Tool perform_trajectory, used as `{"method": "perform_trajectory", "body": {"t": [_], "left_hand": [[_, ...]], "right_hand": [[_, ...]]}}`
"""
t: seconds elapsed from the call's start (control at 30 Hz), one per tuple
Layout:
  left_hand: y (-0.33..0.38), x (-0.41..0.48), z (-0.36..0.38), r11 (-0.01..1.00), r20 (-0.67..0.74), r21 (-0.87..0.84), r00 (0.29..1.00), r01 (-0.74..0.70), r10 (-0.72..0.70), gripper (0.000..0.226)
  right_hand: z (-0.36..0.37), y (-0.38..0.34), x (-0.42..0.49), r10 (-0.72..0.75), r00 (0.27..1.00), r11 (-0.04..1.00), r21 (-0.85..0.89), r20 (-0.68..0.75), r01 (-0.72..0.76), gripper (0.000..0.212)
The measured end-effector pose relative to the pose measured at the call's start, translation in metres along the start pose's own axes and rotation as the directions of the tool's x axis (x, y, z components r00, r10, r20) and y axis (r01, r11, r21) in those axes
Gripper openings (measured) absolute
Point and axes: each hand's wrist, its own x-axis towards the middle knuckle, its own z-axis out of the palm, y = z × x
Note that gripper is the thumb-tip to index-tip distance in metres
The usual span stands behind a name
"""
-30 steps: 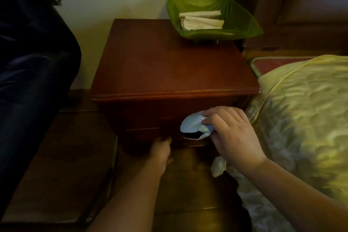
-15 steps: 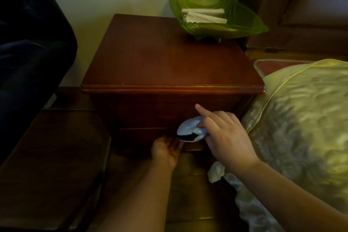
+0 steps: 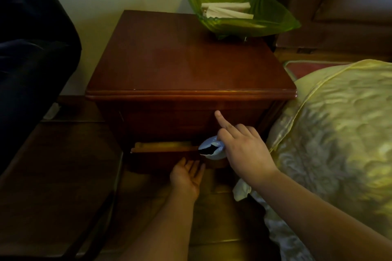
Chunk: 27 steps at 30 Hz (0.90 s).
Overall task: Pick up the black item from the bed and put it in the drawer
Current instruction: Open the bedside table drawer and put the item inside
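My right hand (image 3: 244,152) holds a small item (image 3: 211,150), pale blue outside with a black patch showing, right at the front of the wooden nightstand (image 3: 186,65). Its index finger points up against the cabinet front. The lower drawer (image 3: 163,147) is pulled out a little, showing a thin strip of its inside. My left hand (image 3: 186,176) is under the drawer front, palm up, fingers hooked on its lower edge. The item hangs just above the drawer's right end.
A green glass dish (image 3: 265,23) with folded white papers stands on the nightstand's back right corner. The bed with a yellow quilted cover (image 3: 339,133) lies at the right. A dark seat (image 3: 31,59) and a low dark wooden surface (image 3: 53,176) are on the left.
The drawer has come open a little under my left hand's pull. My right hand has kept the item at the drawer front and raised its index finger.
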Motion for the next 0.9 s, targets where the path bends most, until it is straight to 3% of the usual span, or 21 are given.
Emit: {"method": "perform_trajectory", "body": {"t": [0.17, 0.23, 0.37, 0.43, 0.47, 0.5, 0.53, 0.57, 0.6, 0.63, 0.7, 0.77, 0.8, 0.83, 0.9], "left_hand": [[-0.024, -0.025, -0.022, 0.999, -0.172, 0.028, 0.985, 0.024, -0.018, 0.024], [-0.034, -0.036, -0.038, 0.998, -0.237, 0.059, 0.971, 0.038, -0.023, 0.025], [-0.045, -0.051, -0.067, 0.992, -0.261, 0.124, 0.965, 0.030, 0.003, 0.027], [-0.043, -0.050, -0.076, 0.956, -0.233, 0.282, 0.972, 0.077, -0.010, 0.021], [-0.040, -0.048, -0.079, 0.876, -0.232, 0.464, 0.972, 0.127, -0.018, 0.021], [-0.037, -0.048, -0.082, 0.688, -0.221, 0.702, 0.975, 0.182, -0.032, 0.023], [-0.031, -0.051, -0.083, 0.398, -0.187, 0.896, 0.980, 0.198, -0.065, 0.025], [-0.024, -0.056, -0.083, 0.113, -0.154, 0.979, 0.979, 0.170, -0.136, 0.024], [-0.015, -0.062, -0.078, -0.062, -0.134, 0.991, 0.957, 0.122, -0.256, 0.021], [-0.006, -0.068, -0.072, -0.135, -0.134, 0.987, 0.908, 0.086, -0.397, 0.021], [0.015, -0.075, -0.053, -0.150, -0.138, 0.987, 0.762, 0.054, -0.633, 0.028], [0.040, -0.079, -0.028, -0.104, -0.093, 0.994, 0.656, 0.023, -0.749, 0.026], [0.051, -0.079, -0.015, -0.053, -0.045, 0.999, 0.676, 0.009, -0.736, 0.025], [0.062, -0.079, -0.005, 0.006, 0.018, 1.000, 0.747, -0.019, -0.664, 0.027], [0.079, -0.075, 0.014, 0.032, 0.152, 0.988, 0.919, -0.151, -0.364, 0.032]], "right_hand": [[0.003, -0.006, -0.002, 0.038, 0.999, 0.999, 0.038, -0.009, -0.037, 0.028], [0.004, -0.008, -0.002, 0.057, 0.998, 0.997, 0.055, -0.009, -0.056, 0.028], [0.005, -0.013, -0.003, 0.081, 0.995, 0.994, 0.083, -0.064, -0.076, 0.029], [0.007, -0.017, -0.005, 0.100, 0.992, 0.988, 0.124, -0.077, -0.090, 0.028], [0.009, -0.020, -0.006, 0.118, 0.991, 0.984, 0.145, -0.066, -0.107, 0.027], [0.011, -0.022, -0.007, 0.142, 0.989, 0.977, 0.169, -0.043, -0.133, 0.026], [0.015, -0.023, -0.007, 0.170, 0.985, 0.967, 0.195, -0.011, -0.165, 0.025], [0.019, -0.024, -0.007, 0.199, 0.980, 0.954, 0.225, 0.024, -0.200, 0.023], [0.023, -0.025, -0.007, 0.231, 0.971, 0.936, 0.261, 0.055, -0.237, 0.022], [0.026, -0.025, -0.007, 0.267, 0.960, 0.910, 0.308, 0.078, -0.278, 0.021], [0.031, -0.024, -0.007, 0.362, 0.926, 0.826, 0.421, 0.112, -0.374, 0.019], [0.035, -0.020, -0.008, 0.440, 0.884, 0.745, 0.486, 0.159, -0.457, 0.018], [0.036, -0.018, -0.009, 0.454, 0.872, 0.727, 0.490, 0.183, -0.482, 0.019], [0.037, -0.016, -0.011, 0.460, 0.864, 0.719, 0.485, 0.205, -0.498, 0.021], [0.041, -0.014, -0.015, 0.474, 0.845, 0.690, 0.492, 0.248, -0.531, 0.024]]}}
